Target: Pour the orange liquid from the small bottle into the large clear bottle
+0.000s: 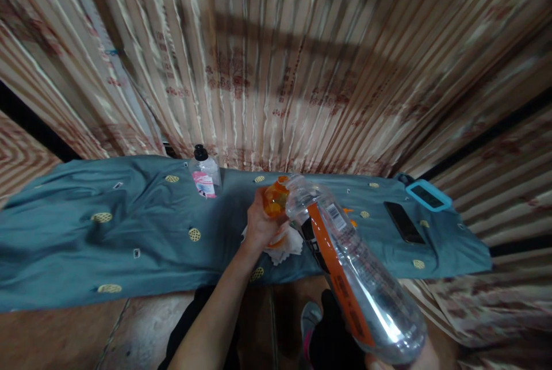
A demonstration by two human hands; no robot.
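My left hand (259,223) is closed around a small see-through orange bottle (275,197), held above the cloth. From the lower right, my right hand (425,358) grips the base of a large clear plastic bottle (371,278) with an orange and black label. That bottle is tilted, its neck end pointing at the top of the orange bottle. Whether the two mouths touch I cannot tell. Beneath my left hand lies a crumpled white tissue (288,246). Small orange pieces (352,222) rest on the cloth, partly hidden behind the large bottle.
A blue-green cloth with yellow prints (155,266) covers a long, narrow surface. On its left stands a clear bottle with a black cap and pink label (204,177). A black phone (404,222) and a light-blue framed device (429,195) lie right. Patterned curtains (276,71) hang behind.
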